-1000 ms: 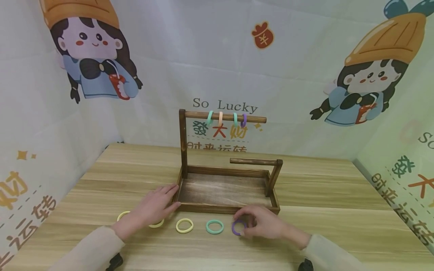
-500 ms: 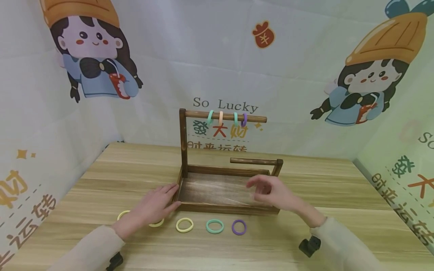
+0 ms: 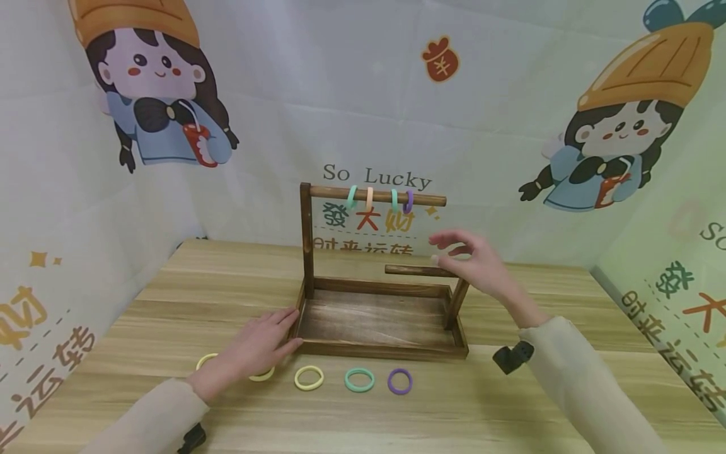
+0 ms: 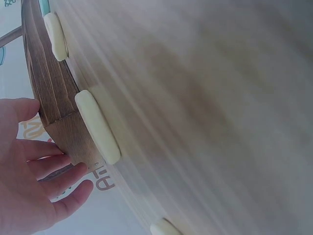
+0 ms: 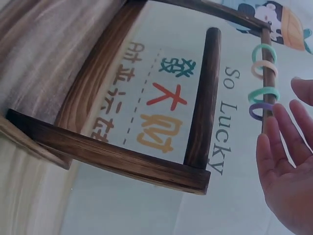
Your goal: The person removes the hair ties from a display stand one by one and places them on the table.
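Note:
A dark wooden stand has a shallow tray (image 3: 374,350), a tall upper bar (image 3: 431,199) and a shorter lower bar (image 3: 416,270). My left hand (image 3: 258,345) rests its straight fingers against the tray's left end. My right hand (image 3: 475,260) is raised over the lower bar's post end, fingers loosely bent, holding nothing. On the upper bar hang two green rings (image 3: 394,200), a peach ring (image 3: 369,199) and a purple ring (image 5: 252,111). In front of the tray lie a yellow ring (image 3: 309,389), a green ring (image 3: 360,390) and a purple ring (image 3: 399,393).
More yellow rings (image 4: 98,128) lie around my left forearm, which partly hides them. The stand is on a wood-grain table (image 3: 544,315). A printed cloth (image 3: 317,82) surrounds the table's back and sides.
My right hand has left the purple ring on the table and risen over the tray to the lower bar's height. My left hand stays at the tray.

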Demonstrator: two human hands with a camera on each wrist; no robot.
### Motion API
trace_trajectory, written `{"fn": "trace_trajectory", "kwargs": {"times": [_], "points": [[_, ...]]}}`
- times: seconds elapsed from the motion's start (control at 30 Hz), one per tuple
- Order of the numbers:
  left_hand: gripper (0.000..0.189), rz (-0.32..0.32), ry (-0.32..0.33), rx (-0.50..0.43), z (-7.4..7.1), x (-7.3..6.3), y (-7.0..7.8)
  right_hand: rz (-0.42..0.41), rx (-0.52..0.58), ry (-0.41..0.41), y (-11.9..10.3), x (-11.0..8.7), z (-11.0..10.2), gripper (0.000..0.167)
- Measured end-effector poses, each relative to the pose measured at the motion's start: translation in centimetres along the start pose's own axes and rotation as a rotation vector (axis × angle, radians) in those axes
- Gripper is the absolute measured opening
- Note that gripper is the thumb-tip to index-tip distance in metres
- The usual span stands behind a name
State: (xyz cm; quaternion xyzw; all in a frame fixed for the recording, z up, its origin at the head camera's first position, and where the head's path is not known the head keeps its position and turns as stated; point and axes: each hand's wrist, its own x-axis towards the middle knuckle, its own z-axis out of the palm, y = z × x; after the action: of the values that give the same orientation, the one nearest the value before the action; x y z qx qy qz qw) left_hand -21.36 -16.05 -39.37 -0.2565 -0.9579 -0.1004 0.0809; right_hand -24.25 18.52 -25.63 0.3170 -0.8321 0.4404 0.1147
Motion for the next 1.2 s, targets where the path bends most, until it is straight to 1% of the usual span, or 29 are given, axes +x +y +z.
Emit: {"fn": "trace_trajectory", "kwargs": {"times": [0.2,0.33,0.4,0.47,0.53,0.63,0.87,0.93,1.1,1.2], "points": [[0.054,0.007,0.007,0.008,0.0,0.1,0.0,0.013,0.003,0.118,-0.1,1.2,-0.6,0.029],[0.055,0.006,-0.001,0.006,-0.1,0.1,0.1,0.016,-0.028,0.191,0.0,2.0,-1.0,0.031],[0.055,0.004,-0.003,0.003,-0.1,0.1,0.1,0.019,-0.044,0.211,0.1,2.4,-1.3,0.034],[0.055,0.004,-0.002,-0.002,-0.2,0.1,0.1,0.025,-0.056,0.215,0.8,3.2,-1.6,0.037],[0.054,0.004,0.0,-0.002,-0.2,0.1,0.1,0.036,-0.078,0.197,1.6,3.9,-1.9,0.04],[0.054,0.007,0.003,0.001,-0.2,0.2,0.1,0.057,-0.107,0.149,2.6,5.1,-2.3,0.045],[0.054,0.011,0.011,0.002,-0.2,0.1,0.0,0.08,-0.163,0.026,2.1,7.0,-2.6,0.051],[0.054,0.014,0.012,0.003,-0.2,0.1,0.0,0.087,-0.16,-0.005,2.0,7.4,-2.5,0.052],[0.054,0.015,0.012,0.004,-0.2,-0.1,0.1,0.122,-0.095,-0.061,1.9,8.2,-2.0,0.053],[0.054,0.011,0.008,0.001,-0.2,-0.1,0.1,0.137,-0.092,-0.086,1.9,8.6,-1.6,0.054]]}}
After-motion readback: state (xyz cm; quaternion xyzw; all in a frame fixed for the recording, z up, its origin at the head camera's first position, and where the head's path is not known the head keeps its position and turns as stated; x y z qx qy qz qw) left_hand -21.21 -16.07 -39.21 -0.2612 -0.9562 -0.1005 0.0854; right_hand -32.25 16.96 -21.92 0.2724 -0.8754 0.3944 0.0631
